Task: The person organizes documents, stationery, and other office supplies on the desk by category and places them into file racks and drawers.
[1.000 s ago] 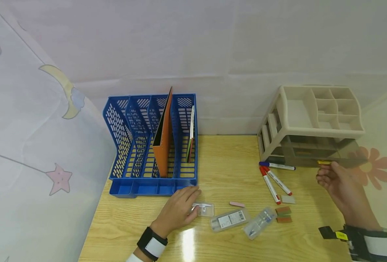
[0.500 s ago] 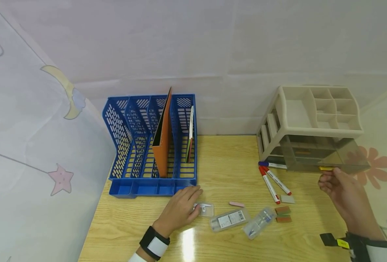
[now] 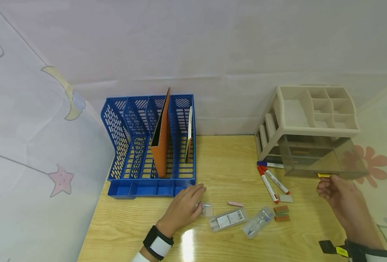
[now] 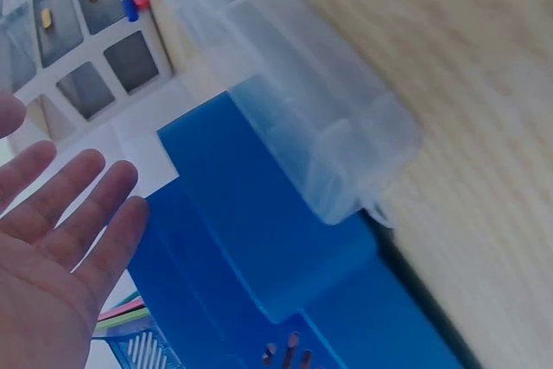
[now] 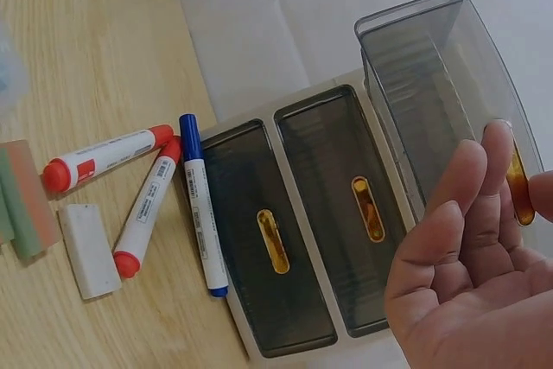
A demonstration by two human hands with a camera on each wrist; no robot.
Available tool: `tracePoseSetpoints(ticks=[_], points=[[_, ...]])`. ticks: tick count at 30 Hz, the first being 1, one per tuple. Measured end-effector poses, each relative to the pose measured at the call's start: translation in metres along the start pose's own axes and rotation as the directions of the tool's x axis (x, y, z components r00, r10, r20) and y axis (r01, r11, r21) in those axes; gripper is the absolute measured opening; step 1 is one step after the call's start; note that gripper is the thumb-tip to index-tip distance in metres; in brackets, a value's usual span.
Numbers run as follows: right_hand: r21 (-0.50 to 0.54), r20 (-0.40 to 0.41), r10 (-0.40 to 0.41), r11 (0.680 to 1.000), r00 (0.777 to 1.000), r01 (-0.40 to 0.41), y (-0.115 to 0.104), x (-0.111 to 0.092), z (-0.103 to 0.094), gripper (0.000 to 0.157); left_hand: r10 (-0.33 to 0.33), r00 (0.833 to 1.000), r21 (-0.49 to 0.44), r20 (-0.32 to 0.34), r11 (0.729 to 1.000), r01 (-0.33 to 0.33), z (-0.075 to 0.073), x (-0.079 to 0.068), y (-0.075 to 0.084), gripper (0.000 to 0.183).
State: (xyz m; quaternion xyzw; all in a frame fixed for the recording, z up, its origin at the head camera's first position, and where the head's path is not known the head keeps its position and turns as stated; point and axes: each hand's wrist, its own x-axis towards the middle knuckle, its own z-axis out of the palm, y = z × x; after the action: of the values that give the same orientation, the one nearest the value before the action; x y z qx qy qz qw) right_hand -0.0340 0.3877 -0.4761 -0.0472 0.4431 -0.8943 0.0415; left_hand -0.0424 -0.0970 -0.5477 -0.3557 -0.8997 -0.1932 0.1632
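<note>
My right hand [image 3: 342, 196] pinches the gold handle [image 5: 518, 181] of the top clear drawer [image 5: 432, 66], between thumb and fingers. That drawer juts out from the beige desk organizer [image 3: 318, 130]. Two lower drawers, each with a gold handle, are closed in the right wrist view. With fingers extended, my left hand [image 3: 182, 209] lies over a small clear plastic box [image 3: 207, 210], partly hiding it, just in front of the blue file rack [image 3: 151, 187]. The left wrist view shows its palm and spread fingers [image 4: 95, 205] holding nothing, with a clear case [image 4: 302, 84] nearby.
Red markers [image 3: 268, 185] and a blue marker [image 3: 272, 165] lie before the organizer, near a white eraser [image 3: 286, 198] and orange-green blocks [image 3: 281, 213]. Two clear cases [image 3: 228, 220] and a pink stick [image 3: 235, 203] lie mid-table. The rack holds an orange folder [image 3: 160, 149] and thin booklets [image 3: 189, 138].
My right hand has pulled the top drawer farther out toward me. My left hand has shifted slightly to the right over the small box.
</note>
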Motion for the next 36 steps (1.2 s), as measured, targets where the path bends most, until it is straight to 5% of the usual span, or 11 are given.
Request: tracePoseSetpoints(ticks=[7, 20, 31, 36], points=[[0.008, -0.004, -0.031, 0.999, 0.999, 0.031, 0.004, -0.004, 0.001, 0.049, 0.006, 1.0, 0.013, -0.024, 1.0, -0.006, -0.001, 0.004, 0.001, 0.045], [-0.008, -0.029, -0.061, 0.998, 0.998, 0.06, 0.006, -0.005, 0.008, 0.046, -0.061, 0.996, 0.033, 0.068, 0.998, 0.059, 0.002, -0.003, -0.002, 0.049], [-0.037, -0.028, -0.061, 0.997, 0.998, 0.06, 0.008, -0.008, 0.006, 0.043, -0.073, 0.996, 0.027, 0.049, 0.997, 0.072, -0.002, -0.006, -0.001, 0.051], [-0.153, -0.022, -0.049, 0.987, 0.999, 0.046, 0.013, -0.013, 0.006, 0.039, -0.075, 0.996, 0.018, 0.05, 0.997, 0.074, -0.002, -0.006, 0.001, 0.051]])
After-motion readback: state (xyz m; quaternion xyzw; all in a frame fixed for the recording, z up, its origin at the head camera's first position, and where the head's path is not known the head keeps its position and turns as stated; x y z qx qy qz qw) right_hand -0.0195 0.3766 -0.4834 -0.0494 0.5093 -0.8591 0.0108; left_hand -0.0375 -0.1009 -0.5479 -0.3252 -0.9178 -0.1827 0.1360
